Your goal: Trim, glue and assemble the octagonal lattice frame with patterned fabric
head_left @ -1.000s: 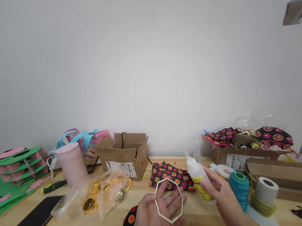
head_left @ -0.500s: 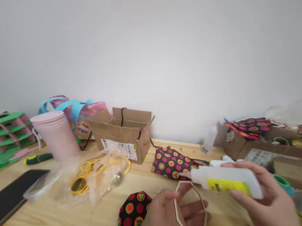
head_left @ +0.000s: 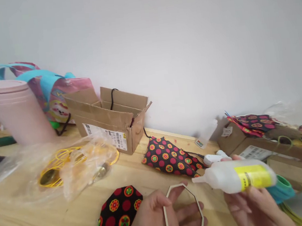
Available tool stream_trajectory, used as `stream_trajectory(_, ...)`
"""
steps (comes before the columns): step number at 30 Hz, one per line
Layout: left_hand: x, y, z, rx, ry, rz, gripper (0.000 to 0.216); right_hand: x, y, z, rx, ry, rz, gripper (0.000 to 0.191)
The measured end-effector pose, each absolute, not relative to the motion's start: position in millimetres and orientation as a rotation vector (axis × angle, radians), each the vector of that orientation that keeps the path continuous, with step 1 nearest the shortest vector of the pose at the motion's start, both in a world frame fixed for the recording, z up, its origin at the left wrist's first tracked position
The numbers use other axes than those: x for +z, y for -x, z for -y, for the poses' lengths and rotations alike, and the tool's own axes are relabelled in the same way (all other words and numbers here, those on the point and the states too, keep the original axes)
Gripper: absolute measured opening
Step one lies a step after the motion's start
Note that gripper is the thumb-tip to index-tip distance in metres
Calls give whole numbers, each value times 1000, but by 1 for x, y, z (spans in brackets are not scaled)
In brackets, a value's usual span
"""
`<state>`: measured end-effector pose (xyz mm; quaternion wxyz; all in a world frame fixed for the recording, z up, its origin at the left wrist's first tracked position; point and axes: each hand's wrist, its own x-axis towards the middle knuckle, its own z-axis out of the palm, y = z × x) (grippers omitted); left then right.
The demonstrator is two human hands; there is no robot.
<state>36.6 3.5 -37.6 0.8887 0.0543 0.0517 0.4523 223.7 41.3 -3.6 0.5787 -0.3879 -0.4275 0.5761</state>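
A thin pale octagonal frame (head_left: 166, 217) rests across my left hand (head_left: 156, 216), pinched between the thumb and fingers with the palm turned up. In my right hand (head_left: 254, 206) is a translucent glue bottle (head_left: 225, 179) with a yellow label, lying nearly level, its narrow nozzle pointing left. The nozzle tip is apart from the frame, up and to its right. Left of my left hand, an octagonal piece of black flower-patterned fabric (head_left: 118, 215) lies flat on the table. Beyond the frame sits a larger piece of the same patterned cloth (head_left: 169, 158).
An opened cardboard box (head_left: 106, 121), a pink lidded cup (head_left: 15, 109) and a pink-and-blue bag (head_left: 63, 97) stand at the back left. Before them lies a plastic bag with yellow cord (head_left: 62, 165). On the right are a filled carton (head_left: 231, 137), tape rolls (head_left: 283, 189) and a small bottle (head_left: 206, 134).
The glue bottle has moved right, away from the frame, and my right hand now holds it from below. My left hand and the frame shift slightly left as the view moves.
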Motion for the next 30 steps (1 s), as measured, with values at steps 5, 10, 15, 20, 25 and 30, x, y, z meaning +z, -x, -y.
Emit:
stream_trajectory(5,-38,-37,-6,918,-43,-176,32,-7,-240,-47,1085,915,1110,38)
stream_trajectory(10,-39,-38,-5,865,-53,-237,36,-5,-225,-49,1253,981,1163,43)
stream_trajectory(15,-42,-38,-4,812,-16,-259,33,-7,-220,-42,1005,1100,1231,44)
stream_trajectory(20,-41,-39,-2,811,-26,-276,36,-1,-222,-37,641,1197,1453,47)
stream_trajectory(25,-38,-40,-3,813,-59,-284,39,8,-218,-35,413,1282,1552,48)
stream_trajectory(30,-35,-42,-1,798,-50,-318,37,22,-223,-34,531,1285,1636,31)
